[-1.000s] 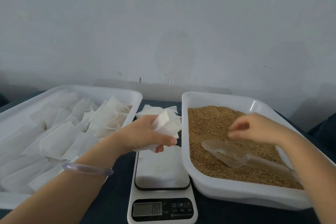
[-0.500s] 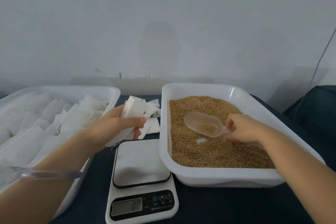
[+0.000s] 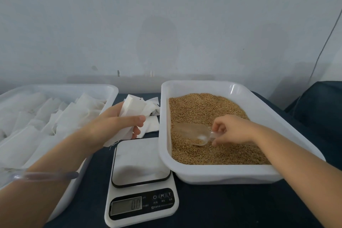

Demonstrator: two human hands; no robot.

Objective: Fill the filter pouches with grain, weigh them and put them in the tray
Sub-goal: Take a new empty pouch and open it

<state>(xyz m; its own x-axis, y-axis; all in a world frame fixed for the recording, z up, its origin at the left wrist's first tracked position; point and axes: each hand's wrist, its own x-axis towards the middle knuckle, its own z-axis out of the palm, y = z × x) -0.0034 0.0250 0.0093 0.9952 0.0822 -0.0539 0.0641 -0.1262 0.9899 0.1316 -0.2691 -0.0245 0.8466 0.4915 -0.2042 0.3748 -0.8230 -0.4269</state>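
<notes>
– Filter pouches [image 3: 37, 126] lie heaped in the white tray [image 3: 61, 87] on the far left, yes?
– Yes, filled ones, I judge. Beside it the left hand [image 3: 111, 127] pinches one seemingly unfilled pouch [image 3: 133, 107] between thumb and curled fingers, above the dark bench [image 3: 222, 209], with spare pouches [image 3: 152, 126] lying just behind.
– How will it handle?
– Light, limp, thin. It is best held near its open mouth, I think, so it gapes without crumpling.
– And the kitchen scale [image 3: 142, 161]?
– Between the trays, display reading zero.
– Further right?
– Grain [image 3: 199, 109] fills the second tray [image 3: 259, 109]. The right hand [image 3: 233, 131] grips the handle of a clear plastic scoop [image 3: 190, 132], its bowl dug into the grain. Loose kernels would spill easily if it tips.
</notes>
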